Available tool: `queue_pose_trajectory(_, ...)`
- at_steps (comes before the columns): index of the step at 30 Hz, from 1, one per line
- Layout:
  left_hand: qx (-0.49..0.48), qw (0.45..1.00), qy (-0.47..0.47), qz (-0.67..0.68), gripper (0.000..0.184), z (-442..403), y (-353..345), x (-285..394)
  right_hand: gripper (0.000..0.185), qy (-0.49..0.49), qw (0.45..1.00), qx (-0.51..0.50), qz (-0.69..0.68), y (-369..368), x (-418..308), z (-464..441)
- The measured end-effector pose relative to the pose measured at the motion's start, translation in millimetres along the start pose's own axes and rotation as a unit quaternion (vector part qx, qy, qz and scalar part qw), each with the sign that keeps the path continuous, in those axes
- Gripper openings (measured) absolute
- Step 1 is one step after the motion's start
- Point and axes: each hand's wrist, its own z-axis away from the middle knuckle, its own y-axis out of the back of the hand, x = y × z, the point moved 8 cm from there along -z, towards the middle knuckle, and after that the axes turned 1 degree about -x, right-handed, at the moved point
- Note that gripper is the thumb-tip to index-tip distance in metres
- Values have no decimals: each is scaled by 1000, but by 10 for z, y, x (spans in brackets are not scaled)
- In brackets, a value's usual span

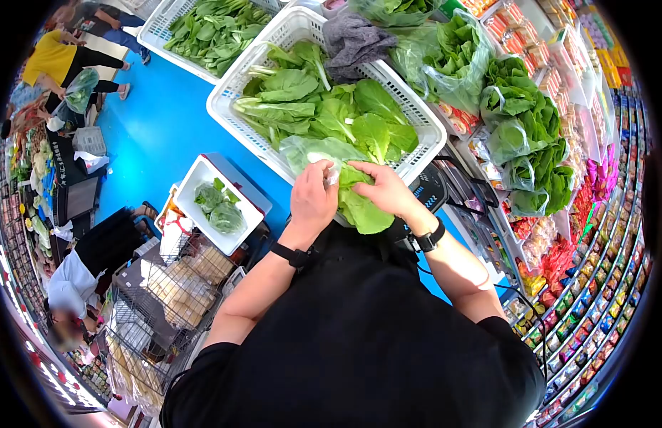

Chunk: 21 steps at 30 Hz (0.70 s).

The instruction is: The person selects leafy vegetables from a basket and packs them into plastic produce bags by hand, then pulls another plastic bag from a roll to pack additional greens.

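- At the centre of the frame: one leafy green (pixel 366 212), pale and broad-leaved, over the near edge of a white slatted basket (pixel 432 148).
- Just left of it: left hand (pixel 315 196), fingers bunched together, clamped on a clear plastic bag (pixel 294 151).
- Just right of the left hand: right hand (pixel 385 191), thumb and fingers closed on the leafy green; whether any of the green lies inside the bag, cannot be told.
- At the wrists: one black band (pixel 291 253) on the left, one black watch (pixel 431 235) on the right.
- Upper centre: loose greens (pixel 302 107), heaped in the slatted basket; grey cloth (pixel 356 44), draped over its far right corner.
- Right of the basket's near corner: dark panel (pixel 429 189) with pale markings, partly hidden.
- Upper left of centre: second white basket (pixel 151 34), filled with narrower leaves (pixel 213 32).
- Left of centre: white tub (pixel 192 187), holding a bagged bunch (pixel 222 214).
- Upper right: further greens in clear bags (pixel 530 135), lined up beside packaged goods (pixel 512 28).
- Far right: curved rows of shelves (pixel 602 299) with colourful packets.
- Lower left: wire cart (pixel 135 342), loaded; beside it, a person in a pale top (pixel 70 282).
- Upper left: person in a yellow top (pixel 49 58), on the blue floor's (pixel 149 135) far side.
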Motion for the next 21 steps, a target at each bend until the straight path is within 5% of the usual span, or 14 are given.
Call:
queue_pose_trajectory(9, -55, 995, 79, 4, 27, -120, 104, -98, 70, -41, 993, 69, 83, 163, -285, 329)
queue_pose_trajectory(14, -75, 992, 92, 28, 18, -174, 65, -97, 42, 61, 983, 119, 122, -42, -380, 149)
queue_pose_trajectory(21, -75, 991, 107, 40, 17, -255, 173, -82, 38, 121, 948, 266, 126, 16, -587, 245)
